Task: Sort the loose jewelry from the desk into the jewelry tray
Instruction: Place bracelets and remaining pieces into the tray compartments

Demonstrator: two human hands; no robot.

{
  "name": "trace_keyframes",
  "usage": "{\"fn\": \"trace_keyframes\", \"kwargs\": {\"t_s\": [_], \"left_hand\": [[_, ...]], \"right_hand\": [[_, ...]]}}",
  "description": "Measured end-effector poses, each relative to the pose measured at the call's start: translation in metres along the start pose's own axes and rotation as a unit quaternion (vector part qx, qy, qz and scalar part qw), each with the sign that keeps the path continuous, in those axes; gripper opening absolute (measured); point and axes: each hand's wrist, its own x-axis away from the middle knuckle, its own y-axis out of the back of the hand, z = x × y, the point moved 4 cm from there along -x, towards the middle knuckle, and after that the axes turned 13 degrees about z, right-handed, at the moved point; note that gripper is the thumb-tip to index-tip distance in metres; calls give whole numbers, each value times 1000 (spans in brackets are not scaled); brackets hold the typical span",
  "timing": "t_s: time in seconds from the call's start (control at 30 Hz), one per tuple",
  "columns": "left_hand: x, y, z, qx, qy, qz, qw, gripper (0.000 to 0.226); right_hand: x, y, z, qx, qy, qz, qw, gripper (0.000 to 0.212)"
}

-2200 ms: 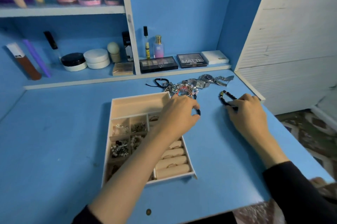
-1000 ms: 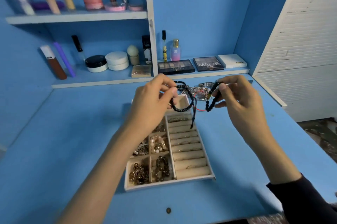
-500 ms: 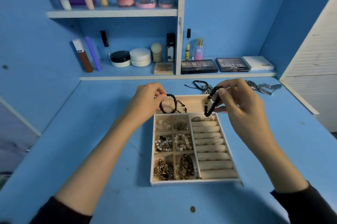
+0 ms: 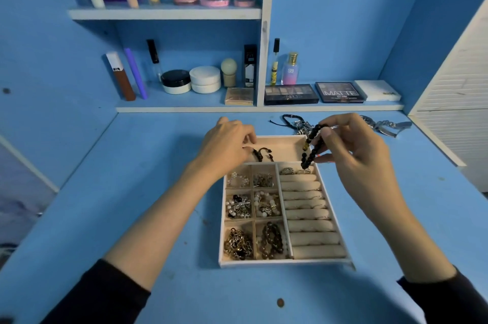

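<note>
Tray sits on the counter right in front of you, long side running away from you; your left hand is down at the far-left end of its long top compartment, fingers curled over one end of a dark cord bracelet that lies on the compartment floor; can't tell if they're pinching it or just touching it, the hand hides that bit; your right hand is up over the tray's far-right corner, thumb and fingers pinching a black bead bracelet that dangles over that corner; small compartments on the left hold chains, pearls and beads, and a few rings sit in the padded rolls on the right; loose pile of jewelry is on the counter just behind the tray, with a metal watch off to its right
</note>
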Motion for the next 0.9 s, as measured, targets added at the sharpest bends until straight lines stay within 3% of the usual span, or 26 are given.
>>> {"fn": "trace_keyframes", "kwargs": {"t_s": [0.13, 0.37, 0.47, 0.6, 0.9], "left_hand": [[-6, -6, -11, 49, -46, 65, 996, 22], [-12, -2, -4, 32, -13, 46, 998, 20], [-4, 0, 5, 138, 5, 5, 990, 11], [20, 1, 27, 254, 32, -104, 961, 8], [48, -5, 47, 364, 43, -210, 906, 11]], "right_hand": [[0, 1, -1, 6, -1, 1, 1000, 7], [-1, 0, 1, -3, 2, 13, 1000, 7], [-6, -8, 9, -11, 10, 54, 998, 7], [-14, -30, 22, -33, 8, 116, 993, 8], [-19, -81, 16, 3, -24, 192, 981, 8]]}}
